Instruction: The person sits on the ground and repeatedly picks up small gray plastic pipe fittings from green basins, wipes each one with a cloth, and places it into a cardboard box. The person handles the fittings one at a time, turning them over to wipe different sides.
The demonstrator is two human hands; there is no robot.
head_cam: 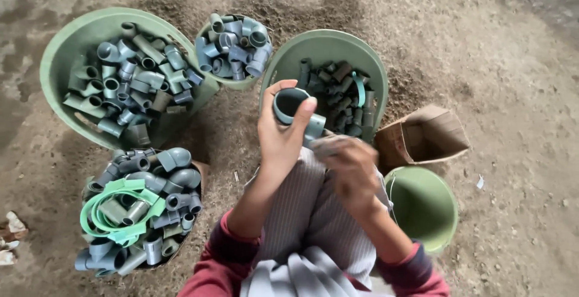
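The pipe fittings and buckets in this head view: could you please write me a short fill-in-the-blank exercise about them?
1. The left hand holds up a grey pipe ____.
2. The small bucket beside the right hand is ____ inside.
3. Green plastic straps lie on the heap at the ____ left.
4. The open cardboard box lies on the ____.

Missing words: fitting; empty; lower; ground

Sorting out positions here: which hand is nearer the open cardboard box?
Right. The right hand is just left of the cardboard box; the left hand, holding a grey pipe fitting, is farther left.
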